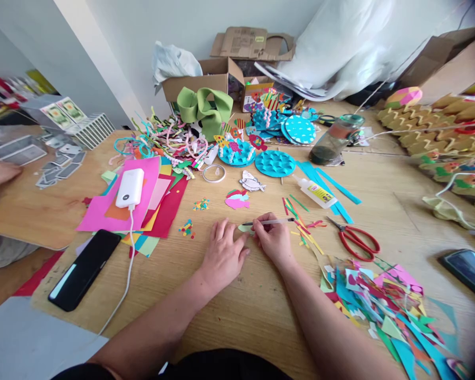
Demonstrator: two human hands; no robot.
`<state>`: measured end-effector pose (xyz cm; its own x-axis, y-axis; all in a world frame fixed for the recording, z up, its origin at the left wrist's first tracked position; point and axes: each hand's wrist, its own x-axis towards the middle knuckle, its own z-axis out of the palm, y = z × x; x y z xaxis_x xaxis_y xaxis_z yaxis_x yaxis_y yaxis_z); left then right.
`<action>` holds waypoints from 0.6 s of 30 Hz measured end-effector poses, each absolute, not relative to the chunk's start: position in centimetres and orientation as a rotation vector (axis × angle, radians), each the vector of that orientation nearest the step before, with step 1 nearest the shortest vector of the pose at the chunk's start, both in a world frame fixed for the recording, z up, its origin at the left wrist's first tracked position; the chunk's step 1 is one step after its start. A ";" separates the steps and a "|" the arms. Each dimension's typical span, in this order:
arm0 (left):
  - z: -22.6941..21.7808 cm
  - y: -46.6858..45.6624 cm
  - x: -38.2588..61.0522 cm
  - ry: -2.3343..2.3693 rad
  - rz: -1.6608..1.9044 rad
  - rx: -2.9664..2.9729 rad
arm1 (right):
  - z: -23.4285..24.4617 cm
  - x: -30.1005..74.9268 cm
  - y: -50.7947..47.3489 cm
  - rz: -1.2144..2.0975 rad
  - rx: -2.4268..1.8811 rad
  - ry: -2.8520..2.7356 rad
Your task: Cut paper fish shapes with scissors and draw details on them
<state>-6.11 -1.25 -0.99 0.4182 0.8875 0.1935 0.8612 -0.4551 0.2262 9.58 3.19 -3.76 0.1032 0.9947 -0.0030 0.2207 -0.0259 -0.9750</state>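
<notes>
1. The right hand (273, 241) has its fingers closed in a writing grip around a pale-barrelled pen (277, 221); the pen slants low over the desk (257, 322), its dark tip towards a small light green paper piece (244, 228); whether the tip touches the paper is too small to tell.
2. The left hand (222, 252) lies palm down with its fingers loosely spread and thumb apart, grasping nothing visible; its fingertips are just beside the light green paper piece, and I cannot tell if they press on it.
3. The light green paper piece lies on the desk between the two hands; beyond it are a pink paper fish (237, 200) and a white fish with drawn outlines (252, 182).
4. Left of the fish are two little heaps of paper dots, the nearer one (186, 228) close to the left hand; farther left, a white power bank (130, 188) rests on coloured paper sheets, with a black phone (84, 270) nearer the desk's edge.
5. Right of the pen are thin paper strips (312, 240), a glue bottle (317, 193) on its side and red-handled scissors (358, 243); nearer the right forearm is a pile of paper scraps (388, 309).
</notes>
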 end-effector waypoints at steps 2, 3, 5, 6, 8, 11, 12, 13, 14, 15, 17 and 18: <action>-1.0 -1.2 -6.1 1.584 0.444 2.564 | -3.8 9.6 3.2 1.040 -1.429 -1.281; -1.0 -1.2 -6.1 1.582 0.446 2.563 | -3.8 9.6 3.2 1.044 -1.429 -1.281; -1.0 -1.2 -6.2 1.578 0.446 2.564 | -3.8 9.6 3.3 1.044 -1.431 -1.280; -1.0 -1.2 -6.2 1.576 0.444 2.564 | -3.8 9.5 3.3 1.044 -1.431 -1.280; -0.9 -1.2 -6.2 1.574 0.433 2.561 | -3.8 9.5 3.3 1.047 -1.429 -1.280; -1.0 -1.2 -6.2 1.569 0.425 2.558 | -3.6 9.5 3.3 1.059 -1.429 -1.277; -1.0 -1.2 -6.2 1.569 0.424 2.557 | -3.6 9.5 3.3 1.061 -1.432 -1.278; -1.0 -1.2 -6.2 1.569 0.426 2.556 | -3.6 9.5 3.3 1.061 -1.435 -1.277; -1.0 -1.2 -6.2 1.569 0.429 2.556 | -3.5 9.5 3.3 1.063 -1.439 -1.277; -1.0 -1.2 -6.2 1.568 0.431 2.555 | -3.5 9.5 3.3 1.063 -1.441 -1.276; -1.0 -1.2 -6.2 1.566 0.431 2.556 | -3.5 9.5 3.3 1.067 -1.441 -1.274; -1.0 -1.2 -6.2 1.565 0.428 2.557 | -3.5 9.5 3.3 1.069 -1.439 -1.273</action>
